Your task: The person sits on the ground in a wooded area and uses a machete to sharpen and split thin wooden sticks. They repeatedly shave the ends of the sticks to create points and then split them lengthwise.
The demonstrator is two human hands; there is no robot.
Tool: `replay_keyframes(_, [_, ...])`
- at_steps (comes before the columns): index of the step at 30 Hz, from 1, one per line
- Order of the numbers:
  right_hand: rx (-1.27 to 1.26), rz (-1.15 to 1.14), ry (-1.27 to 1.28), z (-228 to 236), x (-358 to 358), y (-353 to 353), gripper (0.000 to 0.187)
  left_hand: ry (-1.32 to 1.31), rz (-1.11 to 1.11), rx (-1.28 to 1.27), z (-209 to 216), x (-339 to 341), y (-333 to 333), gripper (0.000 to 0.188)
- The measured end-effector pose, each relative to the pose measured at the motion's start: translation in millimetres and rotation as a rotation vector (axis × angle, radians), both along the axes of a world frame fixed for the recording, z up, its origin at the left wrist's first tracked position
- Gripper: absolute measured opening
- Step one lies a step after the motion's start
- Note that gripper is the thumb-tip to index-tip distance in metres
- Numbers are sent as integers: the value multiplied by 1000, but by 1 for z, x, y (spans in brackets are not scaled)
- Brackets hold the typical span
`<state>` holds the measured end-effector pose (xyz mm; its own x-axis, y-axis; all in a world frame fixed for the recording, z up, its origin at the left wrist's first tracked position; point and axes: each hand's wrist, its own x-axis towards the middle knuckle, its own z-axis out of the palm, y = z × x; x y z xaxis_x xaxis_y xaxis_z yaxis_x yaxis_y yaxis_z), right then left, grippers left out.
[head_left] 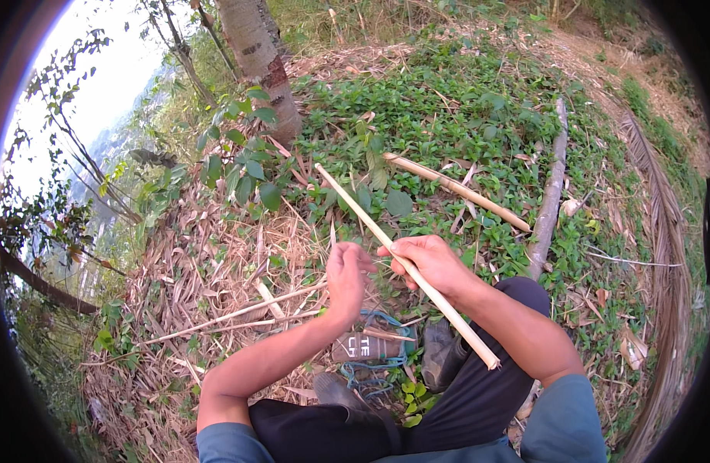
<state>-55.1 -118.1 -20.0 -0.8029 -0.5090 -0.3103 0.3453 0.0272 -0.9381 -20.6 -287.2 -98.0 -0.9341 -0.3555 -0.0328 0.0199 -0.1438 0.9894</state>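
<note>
A long, pale, peeled stick slants from the upper left down toward my right knee. My right hand is closed around its middle, thumb lying along the top. The stick's lower end looks rough and broken. My left hand is just left of the stick, slightly blurred, its fingers stretched toward it; I see nothing held in them. Below the hands, between my boots, lies a brown object with white markings. Blue cord is looped about it, and a short wood piece rests across it.
A thicker cut pole lies ahead among green plants, its end near a grey log. Thin sticks lie on dry leaves at left. A tree trunk stands ahead; a dried palm frond lies far right.
</note>
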Motion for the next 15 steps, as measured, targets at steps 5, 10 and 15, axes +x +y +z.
replay_keyframes(5, [131,130,-11,-2,3,5,31,347,372,-832,-8,-29,-29,30])
replay_keyframes(10, [237,241,50,-4,3,3,29,652,-239,-1255,12,-35,-77,28])
replay_keyframes(15, [117,275,-55,-7,-1,8,30,588,-431,-1237,3,-36,-95,25])
